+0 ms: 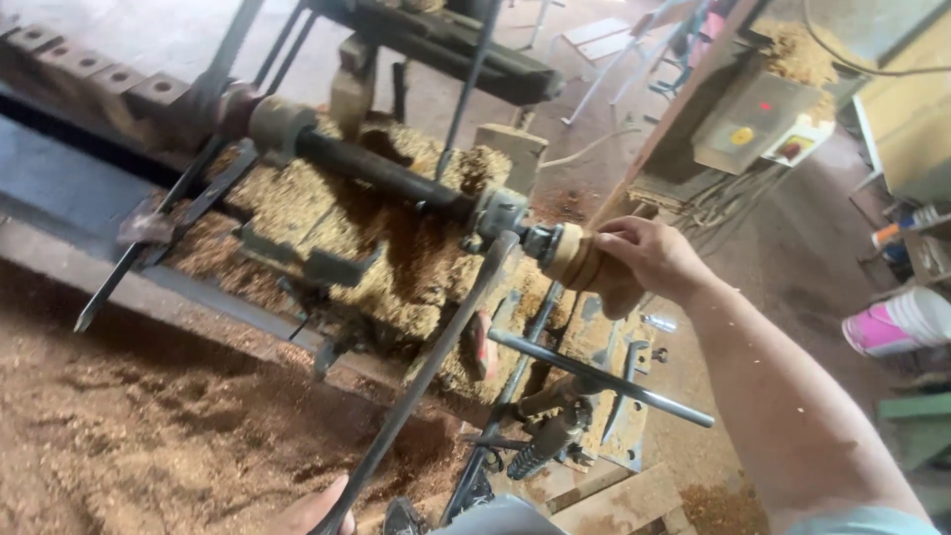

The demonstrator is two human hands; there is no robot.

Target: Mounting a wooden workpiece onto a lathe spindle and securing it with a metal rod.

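Smooth pale wood workpiece [580, 260]; dull dark metal rod [426, 372].

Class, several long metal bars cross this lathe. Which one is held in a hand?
The long dark bar slanting up to the wooden piece; the left hand grips its lower end.

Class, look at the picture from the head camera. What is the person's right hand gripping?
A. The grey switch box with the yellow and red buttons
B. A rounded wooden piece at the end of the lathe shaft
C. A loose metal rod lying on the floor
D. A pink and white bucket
B: the right hand wraps around the rounded wooden piece mounted at the end of the lathe shaft, far from the bucket and switch box.
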